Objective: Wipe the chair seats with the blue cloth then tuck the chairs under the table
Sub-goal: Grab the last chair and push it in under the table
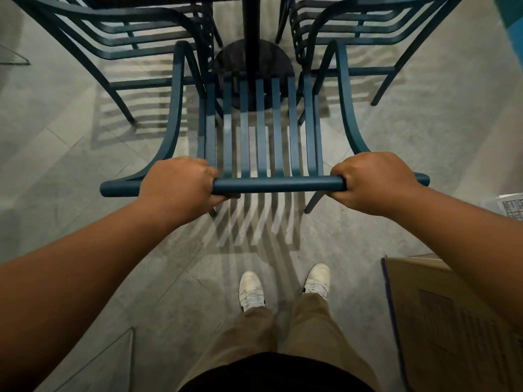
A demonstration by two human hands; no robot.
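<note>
1. Left hand: fingers curled fully round the top rail of the near chair, knuckles up, thumb tucked beneath the rail. It holds nothing else.
2. Right hand: the same closed grasp on the same rail, towards its right end. The bare stretch of rail lies between the two hands.
3. Near chair: blue metal, slatted, at centre frame; its front end reaches the round black base of the table pedestal (the tabletop itself shows only as a dark strip along the upper edge).
4. Two further blue chairs, one at upper left and one at upper right, stand either side of the pedestal, close in to the table.
5. Blue cloth: cannot be identified in this view; a blurred teal patch at the upper right corner is too indistinct to name.
6. Containers: a brown cardboard box at lower right, flaps closed, contents not visible. Printed paper lies at the right edge above it.
7. White shoes and tan trousers at lower centre, on grey tiled floor.
</note>
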